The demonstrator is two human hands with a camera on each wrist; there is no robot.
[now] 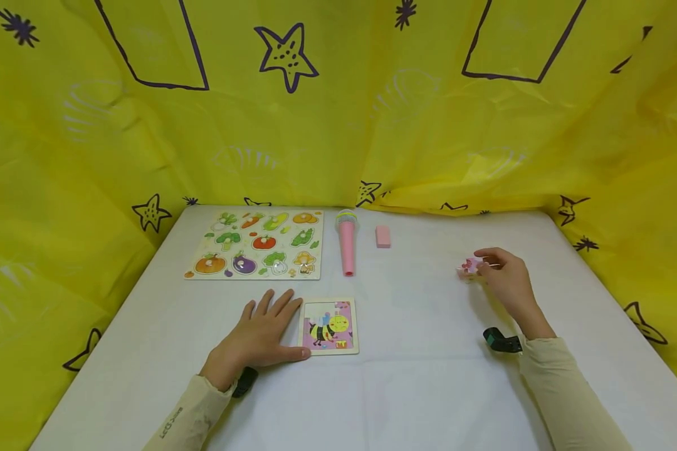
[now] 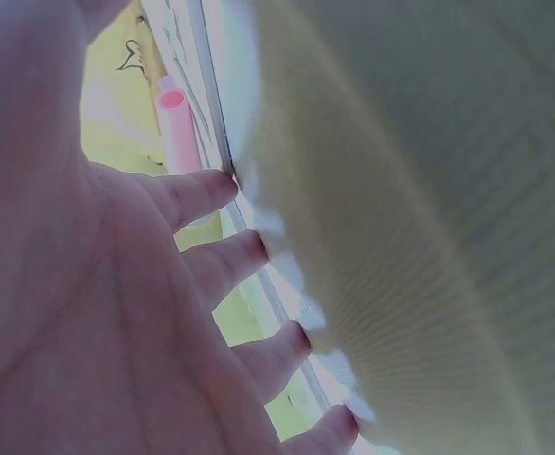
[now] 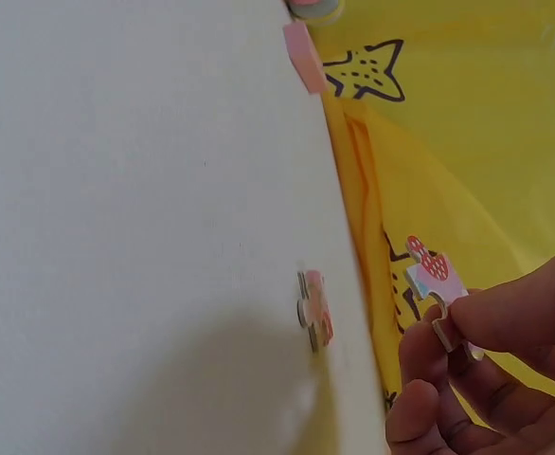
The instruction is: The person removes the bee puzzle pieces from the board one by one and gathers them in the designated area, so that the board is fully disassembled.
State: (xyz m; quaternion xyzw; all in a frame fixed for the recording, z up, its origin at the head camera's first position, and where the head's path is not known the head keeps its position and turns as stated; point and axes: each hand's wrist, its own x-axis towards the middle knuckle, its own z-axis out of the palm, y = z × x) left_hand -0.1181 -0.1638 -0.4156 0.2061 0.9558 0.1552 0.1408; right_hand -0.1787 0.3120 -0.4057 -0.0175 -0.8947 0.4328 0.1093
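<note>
A square wooden jigsaw board (image 1: 356, 326) with a bee picture lies in front of me, its upper left part bare of picture. My left hand (image 1: 262, 335) rests flat beside it, fingers spread, the thumb at the board's lower left corner and the index fingertip by its upper left. Off to the right, my right hand (image 1: 508, 282) pinches a pink jigsaw piece (image 3: 438, 275) with red dotted shapes between thumb and fingers, above the table. A second jigsaw piece (image 3: 316, 309) lies on the cloth below that hand.
A vegetable peg puzzle (image 1: 316, 250) lies at the back left. Next to it are a pink toy microphone (image 1: 346, 247) and a pink block (image 1: 383, 237). Yellow patterned cloth (image 1: 338, 125) hangs around the back and sides of the white table (image 1: 417, 401).
</note>
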